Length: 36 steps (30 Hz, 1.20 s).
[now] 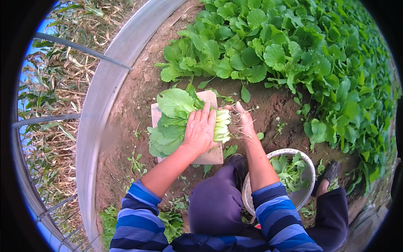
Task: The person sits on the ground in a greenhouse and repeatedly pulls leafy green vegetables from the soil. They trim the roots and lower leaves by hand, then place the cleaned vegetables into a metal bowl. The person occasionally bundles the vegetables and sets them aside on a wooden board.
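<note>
A bunch of leafy greens (174, 127) lies sideways across a pale board (211, 156) on the soil. Its broad leaves point left and its pale stem bases (223, 124) point right. My left hand (201, 126) is laid over the stems, fingers together, holding the bunch against the board. Thin, soil-covered roots (235, 128) fan out beyond the stem bases. At those roots is my right hand (244, 118), with some strands lying across its palm and wrist. The roots partly hide its grip.
A whitish bucket (311, 176) holding loose greens (288, 170) stands between my legs. Dense leafy plants (277, 50) grow ahead and to the right. More greens (171, 223) lie at lower left. A pale curved sheet edge (91, 126) and metal poles (78, 47) border the left, with dry corn plants beyond.
</note>
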Tool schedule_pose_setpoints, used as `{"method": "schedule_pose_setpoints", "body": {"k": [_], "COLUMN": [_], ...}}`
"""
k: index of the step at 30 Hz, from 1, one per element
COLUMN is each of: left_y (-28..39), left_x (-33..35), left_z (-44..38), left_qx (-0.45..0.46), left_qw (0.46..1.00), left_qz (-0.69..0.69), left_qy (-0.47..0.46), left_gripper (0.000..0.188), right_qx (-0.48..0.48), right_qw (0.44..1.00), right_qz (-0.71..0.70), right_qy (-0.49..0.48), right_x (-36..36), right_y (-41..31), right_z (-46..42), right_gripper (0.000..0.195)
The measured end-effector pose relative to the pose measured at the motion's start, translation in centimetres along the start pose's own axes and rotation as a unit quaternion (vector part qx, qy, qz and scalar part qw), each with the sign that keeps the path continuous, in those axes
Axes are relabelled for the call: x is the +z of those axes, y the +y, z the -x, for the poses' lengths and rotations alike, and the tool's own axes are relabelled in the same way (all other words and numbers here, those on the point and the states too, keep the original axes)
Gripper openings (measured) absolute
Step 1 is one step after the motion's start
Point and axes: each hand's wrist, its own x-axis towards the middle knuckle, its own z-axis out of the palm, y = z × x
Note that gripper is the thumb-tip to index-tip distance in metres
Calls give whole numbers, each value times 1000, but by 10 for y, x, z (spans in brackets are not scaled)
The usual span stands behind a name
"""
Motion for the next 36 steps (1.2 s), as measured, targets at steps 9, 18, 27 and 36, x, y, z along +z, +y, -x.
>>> {"method": "schedule_pose_setpoints", "body": {"k": [9, 18, 27, 36], "left_y": [-26, -16, -13, -11], "left_x": [1, -7, 1, -3], "left_z": [-22, -35, -21, -20], "left_qx": [75, 28, 16, -28], "left_qw": [994, 985, 995, 990], "left_qz": [59, 33, 61, 58], "left_qy": [-51, -166, -74, -125], "left_gripper": [120, 117, 120, 127], "right_qx": [10, -24, 10, -49], "right_qw": [999, 989, 978, 925], "right_qz": [39, 146, 201, 374], "right_qy": [30, -3, -59, -50], "right_x": [-2, -4, 7, 16], "right_y": [0, -17, -46, -40], "right_z": [-1, -5, 14, -1], "right_gripper": [49, 50, 65, 31]}}
